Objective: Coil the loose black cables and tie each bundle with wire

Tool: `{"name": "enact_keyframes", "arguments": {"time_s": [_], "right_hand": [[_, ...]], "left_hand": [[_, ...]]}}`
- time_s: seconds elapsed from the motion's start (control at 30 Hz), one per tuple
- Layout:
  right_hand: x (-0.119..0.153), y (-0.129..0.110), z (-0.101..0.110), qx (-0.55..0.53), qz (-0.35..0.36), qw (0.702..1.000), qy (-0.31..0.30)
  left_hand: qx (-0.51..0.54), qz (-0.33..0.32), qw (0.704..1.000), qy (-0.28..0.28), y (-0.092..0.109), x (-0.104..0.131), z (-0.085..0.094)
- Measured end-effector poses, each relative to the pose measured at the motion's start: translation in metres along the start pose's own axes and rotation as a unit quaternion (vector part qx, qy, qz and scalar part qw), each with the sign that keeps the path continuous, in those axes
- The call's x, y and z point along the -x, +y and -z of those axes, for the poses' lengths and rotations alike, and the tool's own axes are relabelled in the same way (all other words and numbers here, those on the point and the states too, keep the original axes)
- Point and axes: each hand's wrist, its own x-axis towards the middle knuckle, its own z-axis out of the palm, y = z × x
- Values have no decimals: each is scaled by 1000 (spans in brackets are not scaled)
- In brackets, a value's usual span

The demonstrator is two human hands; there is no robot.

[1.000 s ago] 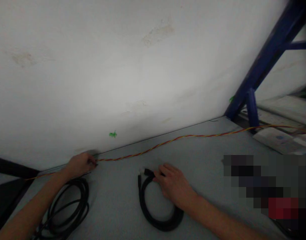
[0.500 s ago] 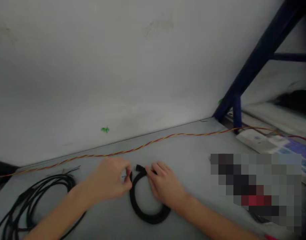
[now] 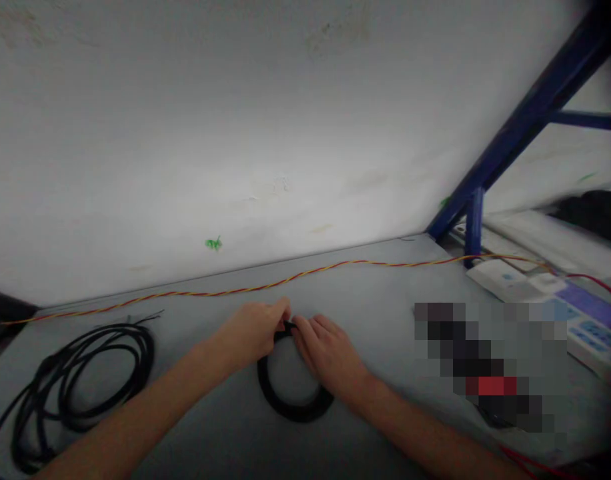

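Note:
A coil of black cable [image 3: 296, 411] lies on the grey surface between my hands, wound into a tight ring. My left hand [image 3: 261, 328] is closed in a pinch at the top of the ring, on a black cable end [image 3: 288, 326]. From the right, my right hand [image 3: 329, 347] grips the upper right of the same coil, its fingers wrapped over it. The two sets of fingertips nearly meet. What lies under the fingers is hidden.
A looser black cable coil [image 3: 148, 360] lies at the left. Along the wall runs a twisted red-yellow wire [image 3: 225, 292]. A blue metal frame [image 3: 515, 130] stands at the right, by white boxes [image 3: 505, 280]. A pixelated patch covers something at the lower right.
My left hand has moved right and slightly up, closing the gap to my right hand at the top of the coil. The view has shifted slightly.

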Motion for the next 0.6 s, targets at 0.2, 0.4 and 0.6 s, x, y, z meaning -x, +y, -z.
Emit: {"name": "enact_keyframes", "arguments": {"time_s": [0.2,0.4,0.6], "right_hand": [[-1,1,-2,12,-2,1000,-7],[-1,2,2,-15,9,1000,-20],[1,1,6,-41,29,999,0]], "left_hand": [[42,13,998,35,1,0,-12],[74,19,994,79,4,24,-12],[74,33,993,88,1,34,-16]]}}
